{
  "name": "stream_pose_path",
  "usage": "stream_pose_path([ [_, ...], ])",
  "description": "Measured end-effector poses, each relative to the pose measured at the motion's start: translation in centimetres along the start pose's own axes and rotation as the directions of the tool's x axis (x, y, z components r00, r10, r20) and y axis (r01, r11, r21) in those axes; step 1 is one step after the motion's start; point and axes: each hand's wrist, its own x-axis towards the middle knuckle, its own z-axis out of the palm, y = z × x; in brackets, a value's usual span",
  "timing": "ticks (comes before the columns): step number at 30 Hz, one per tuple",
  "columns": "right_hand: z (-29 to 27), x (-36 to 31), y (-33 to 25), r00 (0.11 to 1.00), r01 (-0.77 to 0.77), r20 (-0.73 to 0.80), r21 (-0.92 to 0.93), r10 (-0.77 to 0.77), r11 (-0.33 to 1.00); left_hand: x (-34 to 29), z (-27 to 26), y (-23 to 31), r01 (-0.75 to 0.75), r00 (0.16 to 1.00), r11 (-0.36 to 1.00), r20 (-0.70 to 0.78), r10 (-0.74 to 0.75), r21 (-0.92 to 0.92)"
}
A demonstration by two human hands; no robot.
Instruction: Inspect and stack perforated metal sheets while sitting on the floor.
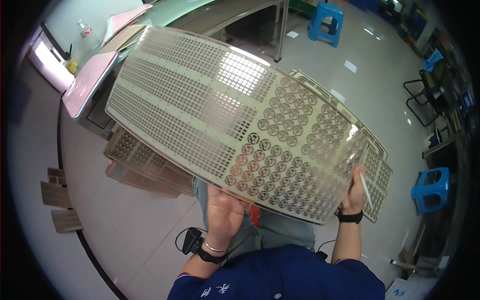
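A large, thin perforated metal sheet [197, 107] is held up tilted in front of me. Rows of small square holes fill its left part, and round spoked cut-outs fill its right. My left hand [225, 210] grips its lower edge, the fingers mostly hidden by the sheet. At the right end my right hand [355, 192] is closed on the sheet's edge, with a slim white pen-like stick [366, 190] at its fingers. Behind the sheet, another patterned panel [378, 180] shows at the right, near my right hand; whether I hold it too is unclear.
Below the sheet at left stands a stack of similar panels [132, 150]. Pink folders [90, 82] and a bottle [87, 32] are by the table at upper left. Small panels [55, 195] lean against the left wall. Blue stools [326, 24] and a dark chair [430, 90] stand beyond.
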Motion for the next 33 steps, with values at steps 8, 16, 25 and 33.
stream_pose_path([
  [8, -3.8, 0.7, -2.5, 0.981, -0.107, 0.170, 0.040, 0.099, 0.993, 2.1, 0.0, 3.9, 0.025, 0.975, 0.943, -0.216, 0.050, 0.332],
  [16, 0.6, 2.7, -3.2, 0.835, -0.086, 0.519, -0.207, 0.184, 0.975, 4.9, -0.5, 3.5, 0.158, 0.983, 0.909, 0.025, -0.181, 0.386],
  [25, 2.2, 3.5, -2.5, 0.995, 0.037, 0.093, -0.045, -0.032, 0.998, 6.0, -2.1, 1.5, 0.436, 0.877, 0.855, 0.080, -0.474, 0.282],
  [33, 1.5, 4.6, -1.8, 0.979, 0.148, -0.153, 0.092, -0.133, 0.985, 1.5, -7.5, 1.5, 0.362, 0.932, 0.917, 0.074, -0.355, -0.168],
])
